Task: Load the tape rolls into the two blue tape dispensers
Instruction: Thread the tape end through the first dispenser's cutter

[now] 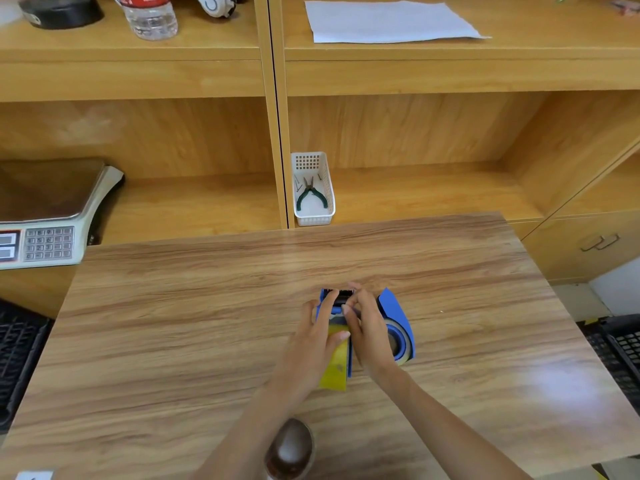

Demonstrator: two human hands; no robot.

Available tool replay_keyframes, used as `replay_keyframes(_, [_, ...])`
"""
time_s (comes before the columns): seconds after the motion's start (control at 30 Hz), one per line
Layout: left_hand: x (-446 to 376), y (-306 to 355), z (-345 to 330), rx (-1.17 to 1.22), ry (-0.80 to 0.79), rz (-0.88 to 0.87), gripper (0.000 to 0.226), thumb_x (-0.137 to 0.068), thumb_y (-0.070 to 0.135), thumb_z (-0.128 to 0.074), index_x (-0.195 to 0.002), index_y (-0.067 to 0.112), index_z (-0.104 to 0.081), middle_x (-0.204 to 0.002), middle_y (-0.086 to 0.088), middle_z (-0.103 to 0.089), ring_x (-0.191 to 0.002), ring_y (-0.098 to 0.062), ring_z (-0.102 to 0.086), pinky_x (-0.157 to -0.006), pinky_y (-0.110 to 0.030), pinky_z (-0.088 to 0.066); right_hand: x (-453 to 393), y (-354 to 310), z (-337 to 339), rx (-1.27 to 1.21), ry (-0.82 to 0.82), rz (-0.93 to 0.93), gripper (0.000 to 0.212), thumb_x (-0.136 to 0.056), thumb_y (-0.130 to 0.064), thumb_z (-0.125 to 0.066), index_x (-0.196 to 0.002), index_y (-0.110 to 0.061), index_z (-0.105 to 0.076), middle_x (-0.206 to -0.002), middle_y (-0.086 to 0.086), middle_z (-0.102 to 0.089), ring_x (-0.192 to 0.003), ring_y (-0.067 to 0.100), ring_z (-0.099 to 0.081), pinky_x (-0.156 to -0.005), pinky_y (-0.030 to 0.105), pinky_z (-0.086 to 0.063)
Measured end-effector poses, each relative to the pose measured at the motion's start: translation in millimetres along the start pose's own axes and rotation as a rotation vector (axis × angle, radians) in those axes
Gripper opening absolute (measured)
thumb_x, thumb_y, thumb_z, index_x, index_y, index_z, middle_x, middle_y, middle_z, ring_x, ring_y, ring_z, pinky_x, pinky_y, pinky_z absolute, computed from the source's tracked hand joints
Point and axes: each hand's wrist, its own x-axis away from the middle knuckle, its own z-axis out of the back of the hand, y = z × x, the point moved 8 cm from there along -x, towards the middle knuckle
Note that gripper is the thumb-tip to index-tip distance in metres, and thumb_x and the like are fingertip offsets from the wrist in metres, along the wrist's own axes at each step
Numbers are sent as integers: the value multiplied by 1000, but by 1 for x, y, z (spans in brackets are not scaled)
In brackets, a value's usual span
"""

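Note:
Two blue tape dispensers lie side by side at the middle of the wooden table (173,323). The left dispenser (327,299) carries a yellowish tape roll (336,368), and its black cutter end points away from me. My left hand (317,336) grips this dispenser from the left, thumb across the roll. My right hand (367,323) pinches something at the cutter end, seemingly the tape's free end. The right dispenser (394,310) lies just right of my right hand with a tape roll (398,341) seated in it.
A brown tape roll (291,448) lies near the table's front edge between my forearms. A white basket (313,188) with pliers stands on the shelf behind. A scale (45,216) sits at the left. Black crates flank the table on both sides.

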Motion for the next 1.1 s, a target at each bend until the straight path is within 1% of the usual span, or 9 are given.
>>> replay_keyframes(0.17, [4,-1,5,5,30,-14,70,-95,42,-52,-152,35,-12,-141,0,-33,-99,-18,-60,-80,-36,-52,-2,-13,1,322,-60,114,20,-103,-36,-32,-96,-21,-43,-126,-13,-48,-74,15,-53,-48,44,-45])
replay_keyframes(0.3, [7,2,3,-9,19,-39,73,-93,47,-52,-152,36,-10,-137,1,-32,-81,-15,-57,-68,-27,-47,-4,-16,3,354,-71,155,28,-100,-49,-23,-90,-27,-37,-139,-19,-42,-69,16,-54,-43,44,-41])
replay_keyframes(0.37, [8,2,3,1,15,-43,74,-93,47,-52,-152,36,-9,-138,2,-31,-80,-12,-54,-67,-23,-43,-4,-17,3,332,-70,154,26,-101,-49,-24,-90,-29,-36,-140,-19,-43,-69,14,-54,-44,44,-42])
replay_keyframes(0.43, [10,1,4,32,19,-44,76,-93,48,-53,-152,36,-8,-139,5,-30,-90,-10,-56,-70,-22,-42,-4,-17,3,320,-62,137,22,-102,-45,-28,-92,-29,-39,-132,-19,-46,-70,14,-52,-46,43,-43])
replay_keyframes(0.53, [11,1,5,67,27,-40,78,-92,47,-56,-152,36,-9,-140,8,-30,-107,-8,-53,-76,-20,-42,-6,-12,5,275,-35,48,11,-104,-29,-37,-94,-29,-40,-106,-14,-49,-74,15,-51,-53,44,-44])
replay_keyframes(0.7, [10,5,5,29,56,-27,70,-93,47,-53,-150,40,-13,-133,6,-35,-96,-13,-58,-76,-29,-51,-10,-9,4,271,-42,-38,13,-103,-23,-38,-90,-24,-39,-92,-8,-48,-75,22,-49,-59,45,-44])
replay_keyframes(0.83, [12,2,0,90,17,-25,73,-93,38,-58,-150,41,-13,-128,8,-35,-84,-8,-54,-70,-20,-41,-12,-8,6,305,-45,-52,14,-102,-18,-41,-88,-18,-40,-87,-5,-51,-71,25,-50,-57,49,-44])
replay_keyframes(0.97, [13,2,-6,71,-22,-58,91,-86,26,-70,-148,47,-7,-137,9,-29,-104,-10,-53,-79,-21,-40,-16,-5,9,265,-12,-107,15,-103,-19,-43,-89,-15,-43,-86,-6,-52,-72,23,-50,-57,46,-43])
replay_keyframes(1.1, [15,3,-10,27,-52,-72,108,-78,19,-78,-148,50,-1,-141,8,-23,-100,-14,-56,-80,-24,-46,-27,6,9,140,-40,-238,14,-102,-17,-45,-89,-16,-46,-77,-5,-53,-73,19,-51,-61,33,-38])
